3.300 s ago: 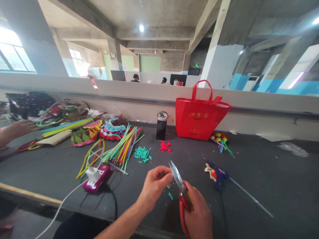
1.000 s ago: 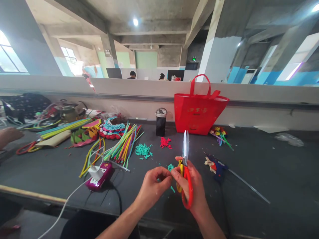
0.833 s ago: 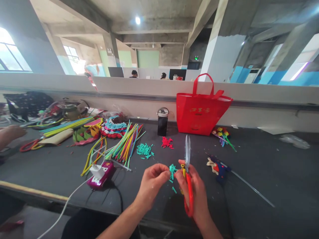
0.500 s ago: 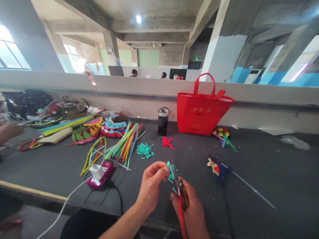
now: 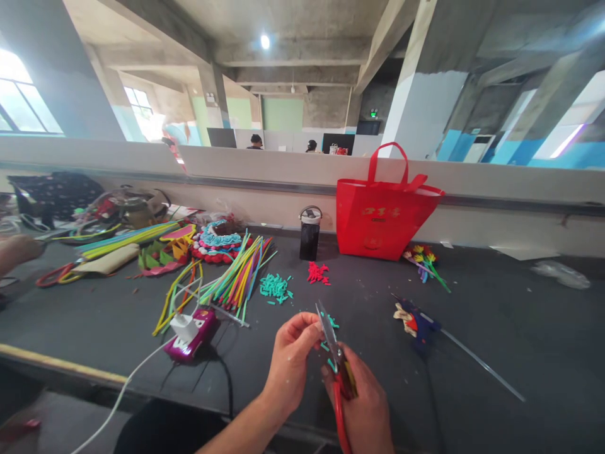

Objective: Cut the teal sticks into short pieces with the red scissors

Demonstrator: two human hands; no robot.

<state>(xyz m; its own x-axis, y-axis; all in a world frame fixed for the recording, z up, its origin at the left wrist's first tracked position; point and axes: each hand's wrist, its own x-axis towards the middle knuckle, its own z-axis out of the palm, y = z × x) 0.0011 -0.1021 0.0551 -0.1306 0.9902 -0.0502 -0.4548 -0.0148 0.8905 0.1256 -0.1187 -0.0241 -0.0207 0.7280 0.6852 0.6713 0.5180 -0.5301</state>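
Observation:
My right hand (image 5: 363,410) grips red-handled scissors (image 5: 333,356) at the near table edge, their blades pointing up and left. My left hand (image 5: 290,356) is pinched just left of the blades; what its fingertips hold is too small to make out. Small teal cut pieces (image 5: 331,323) lie on the dark table (image 5: 496,315) just beyond the blades. Farther back rest a teal pile (image 5: 274,287) and a red pile (image 5: 317,273) of cut bits.
Colourful pipe cleaners (image 5: 236,274), a purple plug strip (image 5: 191,331) with a white cord, a black bottle (image 5: 309,234), a red tote bag (image 5: 382,211), a glue gun (image 5: 418,321) and small flowers (image 5: 423,258) are on the table. Another person's hand (image 5: 16,249) is at far left.
The scissors came down from upright to slanting left and lower, close to my left fingertips. The teal bit between my hands is now gone from sight; loose pieces lie on the table.

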